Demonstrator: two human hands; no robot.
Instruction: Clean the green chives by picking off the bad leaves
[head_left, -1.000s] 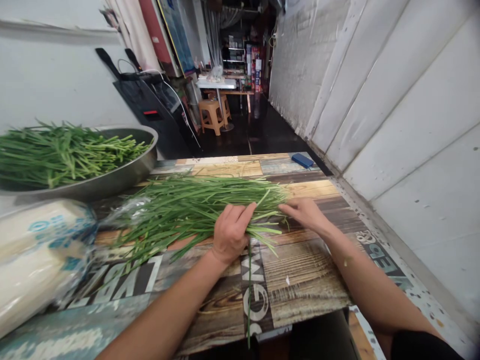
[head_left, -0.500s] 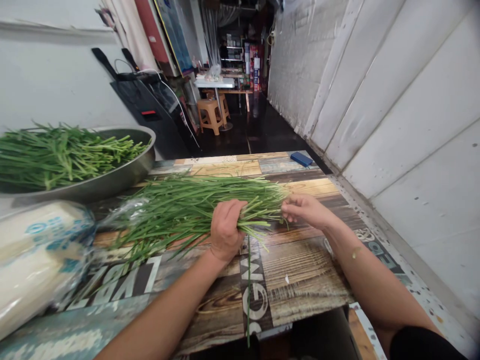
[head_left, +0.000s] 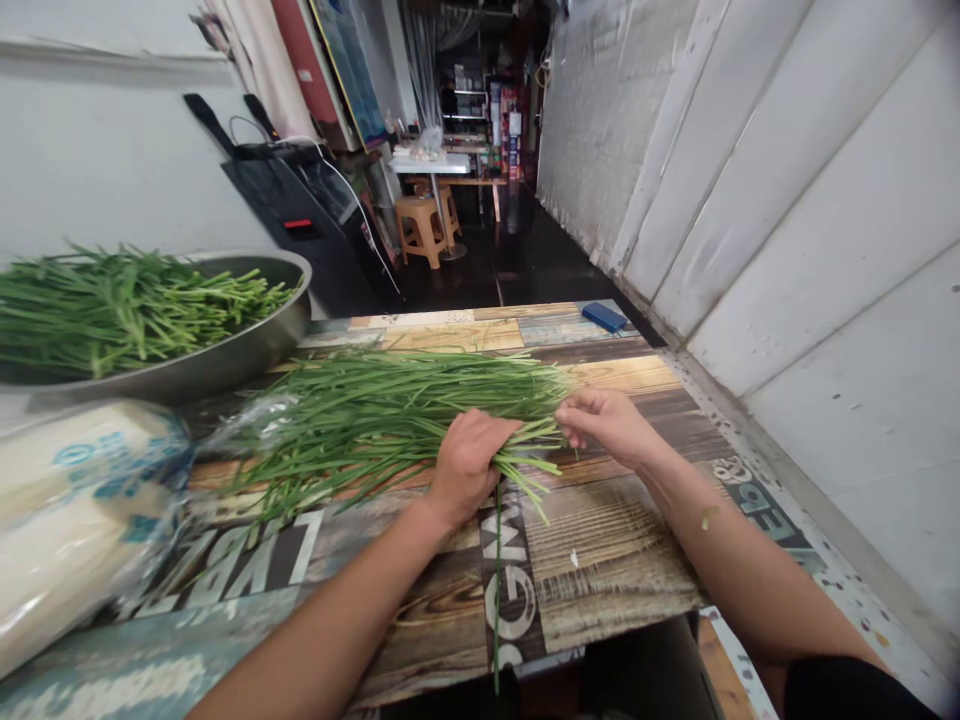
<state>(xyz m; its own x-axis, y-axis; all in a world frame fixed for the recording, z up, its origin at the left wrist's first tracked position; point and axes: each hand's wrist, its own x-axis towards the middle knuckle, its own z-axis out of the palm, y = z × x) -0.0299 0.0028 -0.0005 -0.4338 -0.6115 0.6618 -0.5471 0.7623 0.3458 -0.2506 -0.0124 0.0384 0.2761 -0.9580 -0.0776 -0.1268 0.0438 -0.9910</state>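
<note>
A loose pile of green garlic chives (head_left: 382, 385) lies across the table, leaves to the left and pale stem ends to the right. My left hand (head_left: 471, 462) is closed around a small bunch at the near side of the pile, and its cut-looking stems (head_left: 531, 462) poke out to the right. Close to those stem tips, my right hand (head_left: 606, 425) has its thumb and fingers pinched together; what is between them is too small to make out. One long chive leaf (head_left: 496, 590) hangs straight down below my left hand toward the table's near edge.
More chives (head_left: 142, 310) fill a wide metal bowl (head_left: 289, 300) at the left. A plastic-wrapped white package (head_left: 82, 510) is in front of it. A small blue box (head_left: 604, 317) rests by the far right corner of the patterned table (head_left: 615, 540). A white wall (head_left: 847, 200) runs along the right.
My left hand has shifted a little to the right with its bunch, and the stem ends fan out closer to my right hand. My right hand has moved slightly left.
</note>
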